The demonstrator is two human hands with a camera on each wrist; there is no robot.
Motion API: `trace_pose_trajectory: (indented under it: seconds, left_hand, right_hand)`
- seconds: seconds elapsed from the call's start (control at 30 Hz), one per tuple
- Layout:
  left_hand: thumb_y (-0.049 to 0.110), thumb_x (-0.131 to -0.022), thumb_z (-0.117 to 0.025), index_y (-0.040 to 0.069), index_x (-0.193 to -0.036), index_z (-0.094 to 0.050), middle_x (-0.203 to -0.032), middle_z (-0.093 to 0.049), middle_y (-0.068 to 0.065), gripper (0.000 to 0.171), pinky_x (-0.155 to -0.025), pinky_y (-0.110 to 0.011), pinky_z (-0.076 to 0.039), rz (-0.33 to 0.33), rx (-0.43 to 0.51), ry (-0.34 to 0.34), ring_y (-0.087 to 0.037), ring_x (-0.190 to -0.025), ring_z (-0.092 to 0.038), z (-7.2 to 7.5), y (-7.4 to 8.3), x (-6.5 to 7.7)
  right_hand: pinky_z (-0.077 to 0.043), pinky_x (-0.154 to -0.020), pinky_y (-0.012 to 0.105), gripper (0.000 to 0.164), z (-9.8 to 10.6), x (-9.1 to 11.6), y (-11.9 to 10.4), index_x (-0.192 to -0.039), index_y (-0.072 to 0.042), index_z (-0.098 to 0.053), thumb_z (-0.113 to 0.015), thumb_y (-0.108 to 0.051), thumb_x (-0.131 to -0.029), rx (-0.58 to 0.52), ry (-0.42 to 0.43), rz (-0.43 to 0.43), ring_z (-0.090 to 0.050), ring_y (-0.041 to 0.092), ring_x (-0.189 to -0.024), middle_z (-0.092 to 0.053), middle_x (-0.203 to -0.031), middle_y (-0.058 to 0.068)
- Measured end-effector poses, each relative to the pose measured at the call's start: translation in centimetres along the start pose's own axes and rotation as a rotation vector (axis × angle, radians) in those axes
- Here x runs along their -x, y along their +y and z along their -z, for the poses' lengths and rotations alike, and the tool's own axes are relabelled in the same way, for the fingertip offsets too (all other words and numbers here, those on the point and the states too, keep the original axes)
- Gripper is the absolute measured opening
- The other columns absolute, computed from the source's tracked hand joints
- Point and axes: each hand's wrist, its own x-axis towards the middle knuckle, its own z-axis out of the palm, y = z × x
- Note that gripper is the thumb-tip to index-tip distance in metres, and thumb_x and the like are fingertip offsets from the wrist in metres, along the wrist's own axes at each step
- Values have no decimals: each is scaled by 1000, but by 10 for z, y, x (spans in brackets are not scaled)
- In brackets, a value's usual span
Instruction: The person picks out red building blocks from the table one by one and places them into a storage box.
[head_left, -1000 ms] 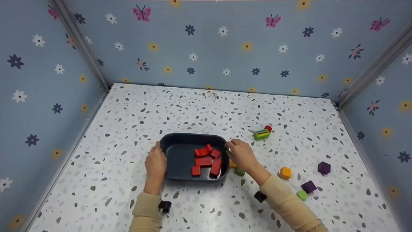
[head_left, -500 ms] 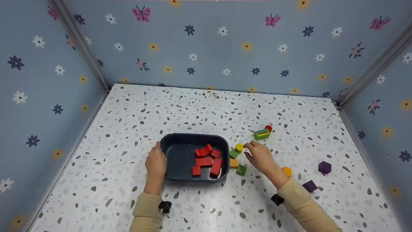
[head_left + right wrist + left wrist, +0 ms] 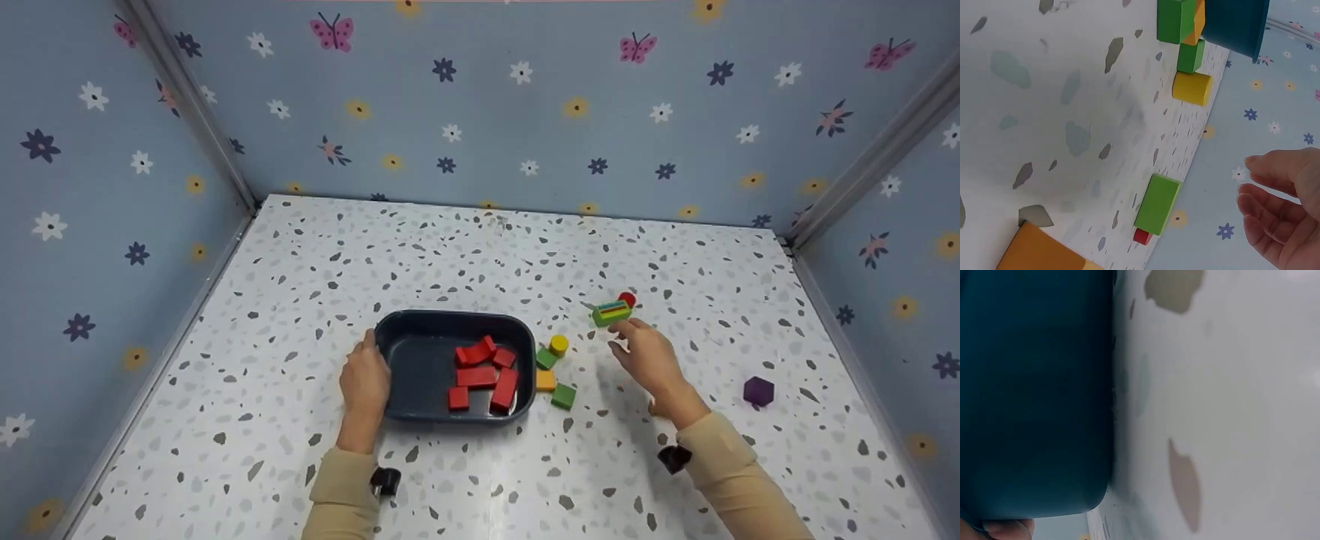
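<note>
My left hand [image 3: 365, 379] grips the left end of a dark blue tray [image 3: 420, 375], and fingertips [image 3: 1008, 529] show at its rim in the left wrist view. Several red blocks [image 3: 475, 377] lie inside the tray, mostly towards its right side. My right hand [image 3: 651, 361] hovers over the table with loosely bent fingers and nothing between them. Just beyond its fingertips in the head view lies a light green block [image 3: 611, 315] with a striped top, beside a red piece [image 3: 628, 299]. An orange block [image 3: 1041, 250] is mostly hidden by my right wrist in the head view.
Right of the tray sit a yellow cylinder [image 3: 559, 345], a green block [image 3: 546, 358], an orange-yellow block [image 3: 546, 381] and another green block [image 3: 563, 396]. A purple block [image 3: 759, 391] stands farther right. Flowered panels [image 3: 495, 112] enclose the speckled table [image 3: 300, 262].
My right hand has left the tray's right side and moved rightwards, uncovering the yellow cylinder and blocks there. Its forearm now covers the other purple block and lime piece. The left hand stays put.
</note>
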Motion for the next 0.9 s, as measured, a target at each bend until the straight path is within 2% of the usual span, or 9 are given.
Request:
trace_pose_trajectory:
  seconds: [0.2, 0.43, 0.63, 0.9]
  left_hand:
    - [-2, -87, -47, -10, -114, -52, -84, -58, -26, 29, -54, -50, -45, -14, -3, -7, -43, -67, -58, 0, 0, 0]
    - [-1, -88, -46, -10, -115, -51, -85, -58, -26, 29, -54, -49, -45, -2, 4, -19, -42, -68, -59, 1, 0, 0]
    - [-1, -87, -47, -10, -115, -52, -86, -59, -26, 29, -55, -50, -45, -5, 2, -6, -43, -68, -58, 1, 0, 0]
    - [-1, -87, -47, -9, -114, -53, -85, -58, -26, 29, -56, -51, -44, -7, -1, 9, -44, -68, -57, 1, 0, 0]
  right_hand:
    - [-45, -57, 35, 15, 4, -3, 16, -93, 0, -63, -64, -5, -78, -78, -2, -76, -54, 20, -64, -59, -79, 11]
    - [-45, -56, 32, 19, 6, -9, 28, -98, 3, -62, -62, -3, -80, -159, -11, -175, -55, 21, -66, -58, -82, 13]
    - [-46, -56, 32, 21, 6, -17, 37, -101, 4, -60, -60, -3, -81, -159, -3, -259, -55, 24, -70, -58, -88, 17]
    - [-46, -64, 38, 19, 5, -28, 49, -99, 3, -60, -60, -3, -81, -150, 44, -288, -55, 28, -75, -58, -89, 18]
